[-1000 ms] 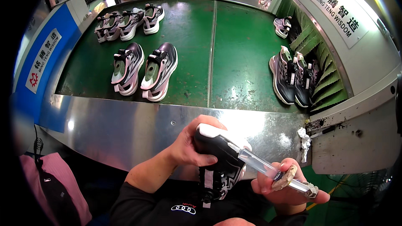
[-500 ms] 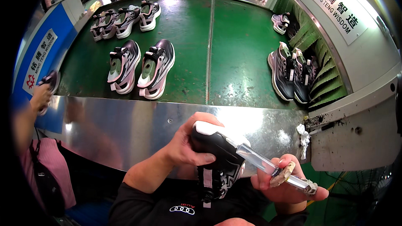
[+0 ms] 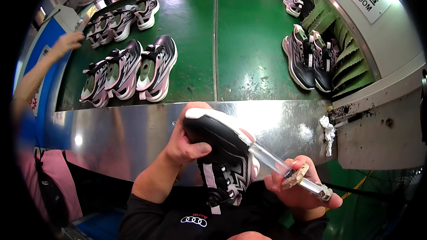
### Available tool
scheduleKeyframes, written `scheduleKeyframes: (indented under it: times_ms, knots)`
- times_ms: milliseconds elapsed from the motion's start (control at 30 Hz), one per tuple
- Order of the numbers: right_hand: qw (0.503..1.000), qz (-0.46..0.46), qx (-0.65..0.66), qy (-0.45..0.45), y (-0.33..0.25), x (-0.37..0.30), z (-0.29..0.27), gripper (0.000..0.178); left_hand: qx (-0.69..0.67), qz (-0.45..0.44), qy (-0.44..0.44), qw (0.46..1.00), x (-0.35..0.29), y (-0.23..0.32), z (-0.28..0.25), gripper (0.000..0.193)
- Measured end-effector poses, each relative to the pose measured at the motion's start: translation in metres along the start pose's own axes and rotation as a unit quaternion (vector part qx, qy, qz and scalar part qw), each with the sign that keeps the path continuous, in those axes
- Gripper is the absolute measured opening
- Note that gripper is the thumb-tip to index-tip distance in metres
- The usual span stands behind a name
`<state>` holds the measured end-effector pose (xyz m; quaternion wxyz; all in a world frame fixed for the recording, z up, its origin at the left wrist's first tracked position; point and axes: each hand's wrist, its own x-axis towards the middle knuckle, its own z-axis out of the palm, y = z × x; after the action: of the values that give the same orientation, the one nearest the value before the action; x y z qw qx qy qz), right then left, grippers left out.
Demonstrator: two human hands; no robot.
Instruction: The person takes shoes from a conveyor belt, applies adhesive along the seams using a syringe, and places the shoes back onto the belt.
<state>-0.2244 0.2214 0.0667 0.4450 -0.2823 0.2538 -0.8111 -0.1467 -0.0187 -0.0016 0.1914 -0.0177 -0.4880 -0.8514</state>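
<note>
Shoe [image 3: 222, 144] sits gripped in left hand [image 3: 183, 138], right hand [image 3: 297, 192] clasping syringe [image 3: 268, 157] apparently against it.

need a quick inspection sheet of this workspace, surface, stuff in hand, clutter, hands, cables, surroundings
surface: green belt with a seam across it; shiny metal ledge along the near side
job's things: black-and-white shoe, held up; clear syringe, tip at the shoe's sole edge, contact unclear
clutter: crumpled white paper at the ledge's right end
hands: left hand grips the shoe; right hand holds the syringe
cables: dark line at lower right, too dim to identify
surroundings: left shoes and right shoes on the belt; slitted green curtain at right; co-worker's hand at left
</note>
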Motion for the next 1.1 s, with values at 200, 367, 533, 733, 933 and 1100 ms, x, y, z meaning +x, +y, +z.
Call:
scheduleKeyframes:
  times_ms: [200, 367, 533, 733, 933, 1100]
  knots:
    - [0.998, -0.022, 0.052, -0.01, 0.009, -0.018, -0.017, 0.114, -0.089, -0.06, 0.002, 0.994, 0.003, -0.003, -0.009, 0.07]
    - [0.995, -0.046, 0.08, -0.025, 0.02, -0.023, -0.029, 0.116, -0.057, -0.057, -0.03, 0.996, 0.016, -0.001, 0.0, 0.058]
    - [0.996, -0.043, 0.081, -0.013, 0.024, -0.03, -0.037, 0.117, -0.031, -0.046, -0.098, 0.994, 0.038, 0.004, 0.02, 0.068]
    - [0.994, -0.036, 0.104, -0.003, 0.031, -0.041, -0.043, 0.117, -0.065, -0.085, -0.022, 0.994, 0.029, -0.003, 0.011, 0.072]
    - [0.996, -0.004, 0.087, 0.009, 0.032, -0.053, -0.044, 0.119, -0.066, -0.103, 0.088, 0.989, 0.015, -0.006, -0.004, 0.07]
    - [0.999, -0.01, 0.053, -0.004, 0.036, -0.059, -0.047, 0.118, -0.109, -0.112, 0.079, 0.984, 0.018, -0.007, -0.01, 0.066]
